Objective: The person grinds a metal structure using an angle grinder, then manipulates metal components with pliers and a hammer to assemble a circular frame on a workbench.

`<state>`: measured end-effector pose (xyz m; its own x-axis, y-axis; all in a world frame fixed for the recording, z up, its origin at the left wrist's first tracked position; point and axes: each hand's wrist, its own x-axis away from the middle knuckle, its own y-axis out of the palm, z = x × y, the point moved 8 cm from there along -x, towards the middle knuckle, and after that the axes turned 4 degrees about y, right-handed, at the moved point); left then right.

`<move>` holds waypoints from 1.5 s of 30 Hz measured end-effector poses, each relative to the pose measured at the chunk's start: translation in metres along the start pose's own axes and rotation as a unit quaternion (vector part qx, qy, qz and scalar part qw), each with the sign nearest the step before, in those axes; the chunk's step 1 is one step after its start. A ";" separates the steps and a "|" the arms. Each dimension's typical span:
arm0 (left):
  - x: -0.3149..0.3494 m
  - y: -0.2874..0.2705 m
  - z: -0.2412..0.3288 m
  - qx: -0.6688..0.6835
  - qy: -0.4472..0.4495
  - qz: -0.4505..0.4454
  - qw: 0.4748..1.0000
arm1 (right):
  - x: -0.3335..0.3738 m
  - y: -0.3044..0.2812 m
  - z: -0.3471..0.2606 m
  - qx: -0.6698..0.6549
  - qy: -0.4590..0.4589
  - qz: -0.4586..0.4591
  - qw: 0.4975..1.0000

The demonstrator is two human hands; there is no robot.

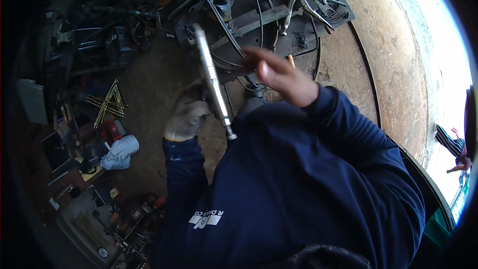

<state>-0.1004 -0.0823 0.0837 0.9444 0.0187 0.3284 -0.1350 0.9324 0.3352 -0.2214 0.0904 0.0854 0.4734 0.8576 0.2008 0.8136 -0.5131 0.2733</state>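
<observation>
Metal tool [213, 82] above dirt floor [149, 99], cluttered workshop.

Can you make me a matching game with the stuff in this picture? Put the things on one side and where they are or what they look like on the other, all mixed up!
Things:
1. Silver rod-shaped tool
2. Left hand
3. Right hand
4. Yellow sticks

Descriptions:
A. Bare, raised, holding nothing
B. Lying crossed on the ground at the left
C. Wearing a pale work glove
D. Long and shiny, gripped in the gloved hand

Pairs: 1-D, 2-C, 3-A, 4-B
</observation>
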 end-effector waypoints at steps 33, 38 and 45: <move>-0.011 0.025 0.091 -0.573 0.075 -0.281 0.766 | -0.079 0.160 0.065 -0.579 -0.026 0.164 0.798; -0.019 0.018 0.094 -0.493 0.084 -0.327 0.802 | -0.077 0.163 0.070 -0.592 -0.005 0.169 0.788; -0.064 -0.038 0.083 -0.505 0.061 -0.196 0.838 | -0.072 0.157 0.080 -0.608 0.040 0.177 0.773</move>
<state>-0.1805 -0.1484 0.1231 0.8882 -0.3820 0.2553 0.4587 0.7038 -0.5425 -0.1009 -0.0496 0.0383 0.5323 0.6762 0.5093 -0.3044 -0.4085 0.8605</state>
